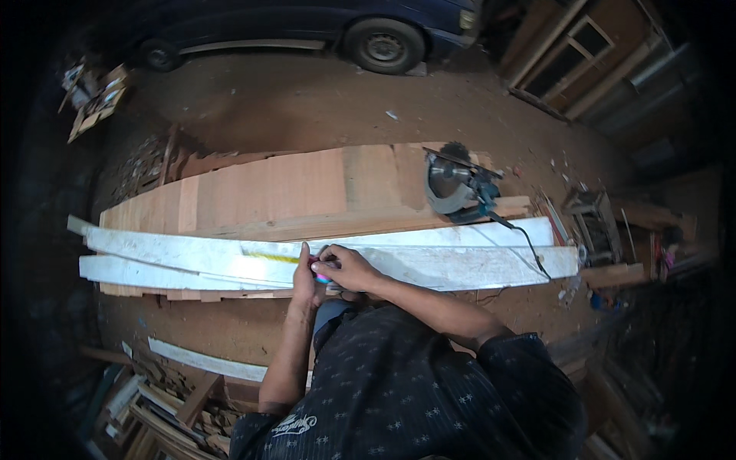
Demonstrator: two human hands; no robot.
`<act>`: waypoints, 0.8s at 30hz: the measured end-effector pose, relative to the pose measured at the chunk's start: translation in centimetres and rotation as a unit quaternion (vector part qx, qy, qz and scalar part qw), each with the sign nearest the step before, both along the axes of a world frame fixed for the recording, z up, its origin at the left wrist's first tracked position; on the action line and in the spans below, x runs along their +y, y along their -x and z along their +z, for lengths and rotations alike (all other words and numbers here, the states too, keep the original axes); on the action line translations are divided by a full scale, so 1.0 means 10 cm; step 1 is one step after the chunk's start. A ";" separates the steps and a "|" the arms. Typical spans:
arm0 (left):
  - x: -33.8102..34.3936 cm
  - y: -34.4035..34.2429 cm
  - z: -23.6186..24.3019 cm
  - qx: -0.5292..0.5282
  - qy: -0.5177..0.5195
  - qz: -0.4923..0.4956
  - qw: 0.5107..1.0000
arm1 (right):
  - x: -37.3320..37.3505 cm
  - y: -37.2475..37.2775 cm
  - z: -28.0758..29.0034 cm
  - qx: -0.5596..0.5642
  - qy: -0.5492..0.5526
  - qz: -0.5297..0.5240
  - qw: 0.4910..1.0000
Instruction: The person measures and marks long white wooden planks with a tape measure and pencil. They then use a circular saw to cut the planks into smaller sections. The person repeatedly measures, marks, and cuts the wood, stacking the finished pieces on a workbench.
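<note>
My left hand (305, 280) and my right hand (341, 268) are together over long white boards (169, 253) near the middle, closed round a small pink and blue tape measure (320, 276), mostly hidden by my fingers. Its yellow blade (264, 255) runs out to the left along the boards. The white boards lie on top of a wide platform of light brown planks (268, 188).
A circular saw (456, 184) rests at the platform's back right, its cord draped over the boards. A dark vehicle (307, 31) stands beyond. Wooden panels (567, 54) lean at the upper right. Scrap wood (130, 399) lies at lower left and a stool (594, 226) at right.
</note>
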State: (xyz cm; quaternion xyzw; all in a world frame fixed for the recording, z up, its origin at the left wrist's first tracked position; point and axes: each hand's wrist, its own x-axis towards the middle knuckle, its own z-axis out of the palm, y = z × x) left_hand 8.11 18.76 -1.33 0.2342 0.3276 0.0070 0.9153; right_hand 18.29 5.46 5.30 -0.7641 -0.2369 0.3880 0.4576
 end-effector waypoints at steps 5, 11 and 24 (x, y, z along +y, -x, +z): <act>-0.03 -0.19 0.22 0.100 -0.054 0.012 0.993 | -0.97 -0.46 -0.16 -0.219 0.082 0.035 0.972; -0.02 -0.39 0.08 0.114 -0.171 -0.003 0.979 | -2.41 -1.41 -0.38 -0.524 0.387 0.349 0.673; -0.50 -1.33 -0.42 0.200 -0.774 -0.169 0.576 | -3.20 -2.70 0.36 -0.452 0.344 0.250 0.784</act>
